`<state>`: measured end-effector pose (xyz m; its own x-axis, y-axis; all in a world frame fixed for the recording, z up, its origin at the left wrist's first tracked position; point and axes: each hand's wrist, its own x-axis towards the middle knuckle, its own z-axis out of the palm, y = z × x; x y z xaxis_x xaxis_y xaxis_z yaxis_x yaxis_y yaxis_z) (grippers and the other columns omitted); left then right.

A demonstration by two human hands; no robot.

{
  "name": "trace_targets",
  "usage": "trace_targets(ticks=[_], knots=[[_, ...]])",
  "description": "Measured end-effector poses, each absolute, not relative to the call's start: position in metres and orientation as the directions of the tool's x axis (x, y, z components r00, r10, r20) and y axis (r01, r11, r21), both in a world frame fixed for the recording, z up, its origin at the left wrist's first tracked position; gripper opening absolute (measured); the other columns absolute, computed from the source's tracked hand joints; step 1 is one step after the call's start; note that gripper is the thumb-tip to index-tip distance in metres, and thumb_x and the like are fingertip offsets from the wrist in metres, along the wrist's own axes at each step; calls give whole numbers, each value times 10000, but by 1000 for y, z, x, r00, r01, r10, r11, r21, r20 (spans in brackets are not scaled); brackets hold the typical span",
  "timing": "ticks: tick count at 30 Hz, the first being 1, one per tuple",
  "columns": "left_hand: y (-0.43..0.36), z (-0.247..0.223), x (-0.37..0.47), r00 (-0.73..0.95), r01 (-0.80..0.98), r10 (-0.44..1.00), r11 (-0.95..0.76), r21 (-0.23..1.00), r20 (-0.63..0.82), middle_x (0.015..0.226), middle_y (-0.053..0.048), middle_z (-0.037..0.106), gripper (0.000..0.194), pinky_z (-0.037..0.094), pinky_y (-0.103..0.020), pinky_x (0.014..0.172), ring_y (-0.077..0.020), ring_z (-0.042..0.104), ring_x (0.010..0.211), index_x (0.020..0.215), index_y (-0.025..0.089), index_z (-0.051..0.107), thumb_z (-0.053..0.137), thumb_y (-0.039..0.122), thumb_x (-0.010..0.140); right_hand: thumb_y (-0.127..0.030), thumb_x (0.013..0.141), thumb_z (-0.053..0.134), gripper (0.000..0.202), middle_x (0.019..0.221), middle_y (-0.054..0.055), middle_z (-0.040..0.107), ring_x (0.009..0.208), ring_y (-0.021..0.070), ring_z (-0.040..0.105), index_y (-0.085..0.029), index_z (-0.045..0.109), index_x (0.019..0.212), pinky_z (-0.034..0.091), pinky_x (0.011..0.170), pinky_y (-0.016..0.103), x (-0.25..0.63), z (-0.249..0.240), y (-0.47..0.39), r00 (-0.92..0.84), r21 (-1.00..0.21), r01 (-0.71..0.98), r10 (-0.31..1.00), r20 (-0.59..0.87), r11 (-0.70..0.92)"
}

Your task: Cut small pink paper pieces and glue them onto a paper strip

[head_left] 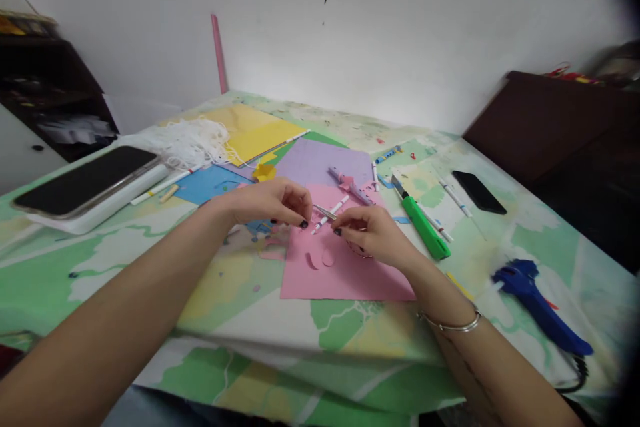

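Note:
Over a pink sheet (345, 280), my right hand (373, 233) is closed on a pair of scissors (326, 213); their thin metal blades point left, and part of a handle loop shows below the palm. My left hand (277, 203) is pinched near the blade tips, and a small pink piece seems to be at its fingers, too small to make out. A white stick with purple marks (330, 213) lies on the sheet between the hands. Closer to me, small pink cut pieces (328, 257) rest on the sheet. A purple stick with a pink bow-like piece (350, 185) lies beyond.
A green cutter (425, 227) with its blade out, a blue glue gun (543, 307) and a dark phone (479, 191) lie to the right. On the left are a larger phone on a white box (90, 180), white yarn (193, 140) and a yellow sheet (250, 130).

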<state>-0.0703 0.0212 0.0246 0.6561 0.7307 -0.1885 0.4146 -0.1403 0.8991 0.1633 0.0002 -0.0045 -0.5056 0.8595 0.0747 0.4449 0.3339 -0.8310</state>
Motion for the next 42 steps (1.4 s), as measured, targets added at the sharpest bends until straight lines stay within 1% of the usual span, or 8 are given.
trace_targets(ticks=[6, 14, 19, 22, 25, 29, 36, 42], knots=[[14, 7, -47, 740, 354, 659, -214, 910, -133, 682, 6, 621, 101, 369, -182, 526, -85, 529, 599, 779, 153, 665, 628, 171, 687, -244, 755, 601, 151, 641, -10, 594, 531, 95, 533, -163, 598, 883, 404, 474, 215, 159, -5, -2, -517, -942, 260, 855, 52, 214], [13, -5, -39, 682, 258, 727, -132, 957, -84, 671, 17, 600, 134, 422, -216, 573, -105, 568, 627, 734, 153, 587, 684, 174, 643, -198, 689, 654, 272, 688, -5, 650, 611, 126, 614, -188, 510, 920, 458, 550, 236, 156, -9, -4, -555, -961, 237, 832, -14, 142], [13, -4, -39, 636, 263, 770, -158, 952, -48, 757, -32, 664, 163, 418, -211, 572, -111, 572, 653, 844, 148, 668, 635, 173, 686, -288, 744, 598, 176, 748, 24, 652, 643, 129, 597, -176, 579, 878, 467, 582, 252, 166, -6, 1, -372, -916, 277, 912, 175, 289], [10, -3, -41, 599, 261, 800, -155, 953, -34, 712, -16, 645, 121, 379, -193, 529, -88, 525, 600, 787, 144, 682, 617, 176, 690, -287, 744, 569, 161, 794, 45, 660, 688, 147, 599, -168, 616, 840, 469, 674, 285, 194, 1, 4, -42, -774, 505, 906, 421, 383], [4, -3, -43, 587, 209, 808, -91, 974, -51, 654, -3, 614, 78, 335, -183, 479, -81, 497, 564, 736, 138, 661, 611, 178, 690, -272, 741, 529, 182, 798, 63, 676, 705, 183, 606, -162, 636, 839, 443, 729, 336, 235, 13, 4, 175, -551, 812, 820, 544, 192], [-1, -5, -46, 568, 167, 819, -20, 986, -80, 710, -30, 636, 88, 359, -192, 492, -101, 532, 604, 760, 132, 648, 627, 194, 702, -275, 718, 532, 195, 811, 100, 688, 752, 242, 613, -154, 652, 813, 420, 738, 370, 293, 29, -6, 226, -309, 945, 892, 391, -104], [-3, -9, -48, 559, 115, 828, -27, 993, -42, 771, -45, 648, 91, 435, -234, 614, -124, 570, 699, 754, 131, 652, 668, 189, 685, -490, 718, 544, 475, 886, 196, 645, 882, 349, 596, -90, 613, 966, 430, 710, 399, 366, 14, -67, 348, 138, 924, 933, 89, -358], [-11, -3, -51, 515, 3, 857, 8, 1000, -8, 791, -36, 641, 127, 455, -241, 655, -125, 599, 736, 824, 145, 582, 636, 236, 753, -491, 761, 475, 559, 959, 246, 586, 868, 339, 603, -36, 555, 1076, 447, 670, 376, 374, -18, -99, 427, 106, 895, 901, 77, -434]])
